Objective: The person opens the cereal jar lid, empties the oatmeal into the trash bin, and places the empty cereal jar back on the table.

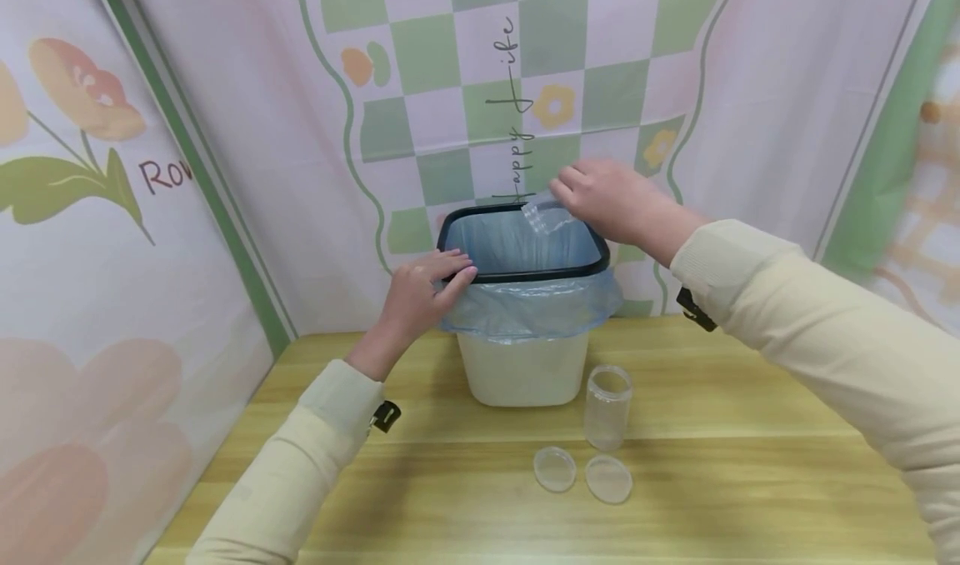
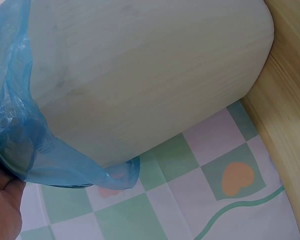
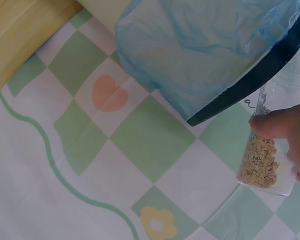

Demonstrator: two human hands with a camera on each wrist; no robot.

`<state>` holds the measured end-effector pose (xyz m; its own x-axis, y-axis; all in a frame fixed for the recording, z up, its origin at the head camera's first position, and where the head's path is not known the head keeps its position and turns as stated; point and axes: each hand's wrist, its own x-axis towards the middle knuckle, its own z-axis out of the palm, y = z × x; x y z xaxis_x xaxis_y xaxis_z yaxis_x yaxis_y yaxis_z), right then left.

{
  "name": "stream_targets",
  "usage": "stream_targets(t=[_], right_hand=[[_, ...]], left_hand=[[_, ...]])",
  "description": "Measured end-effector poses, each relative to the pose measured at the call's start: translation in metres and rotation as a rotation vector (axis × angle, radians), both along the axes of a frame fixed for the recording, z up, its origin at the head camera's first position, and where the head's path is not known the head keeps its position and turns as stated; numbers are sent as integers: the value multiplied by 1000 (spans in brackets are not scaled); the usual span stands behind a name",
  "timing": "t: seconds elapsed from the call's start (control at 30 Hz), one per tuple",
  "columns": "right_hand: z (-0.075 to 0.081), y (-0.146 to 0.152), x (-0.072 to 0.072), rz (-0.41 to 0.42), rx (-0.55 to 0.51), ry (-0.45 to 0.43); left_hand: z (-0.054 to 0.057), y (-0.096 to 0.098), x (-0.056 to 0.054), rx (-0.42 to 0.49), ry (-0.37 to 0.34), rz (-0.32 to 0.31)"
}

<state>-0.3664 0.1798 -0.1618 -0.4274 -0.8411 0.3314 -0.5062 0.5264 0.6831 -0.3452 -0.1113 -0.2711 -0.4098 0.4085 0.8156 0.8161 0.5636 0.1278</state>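
Note:
A white trash can (image 1: 522, 371) stands on the table, with a black rim (image 1: 525, 277) and a blue plastic liner (image 1: 542, 311) folded over it. My left hand (image 1: 420, 294) grips the rim at its near left corner; in the left wrist view only part of that hand (image 2: 4, 207) shows beside the liner. My right hand (image 1: 607, 198) holds a clear jar (image 1: 551, 217) tilted over the can's far right side. Oat flakes (image 3: 260, 162) lie bunched at one end of the jar in the right wrist view. The fingers behind the jar are mostly hidden.
A second clear jar (image 1: 607, 411) stands uncapped at the can's front right. Two round clear lids (image 1: 555, 469) lie flat in front of it. The wooden table (image 1: 720, 498) meets a patterned curtain (image 1: 427, 57) behind the can and another hanging (image 1: 150, 365) at left.

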Motion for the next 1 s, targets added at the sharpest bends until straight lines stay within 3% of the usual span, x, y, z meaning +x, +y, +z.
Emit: stream_targets(t=[0.5, 1.0], right_hand=[[-2, -6, 1, -34, 121, 14], [-7, -11, -2, 8, 263, 176]], left_hand=[[-1, 0, -1, 8, 10, -7], [0, 1, 1, 5, 27, 1]])
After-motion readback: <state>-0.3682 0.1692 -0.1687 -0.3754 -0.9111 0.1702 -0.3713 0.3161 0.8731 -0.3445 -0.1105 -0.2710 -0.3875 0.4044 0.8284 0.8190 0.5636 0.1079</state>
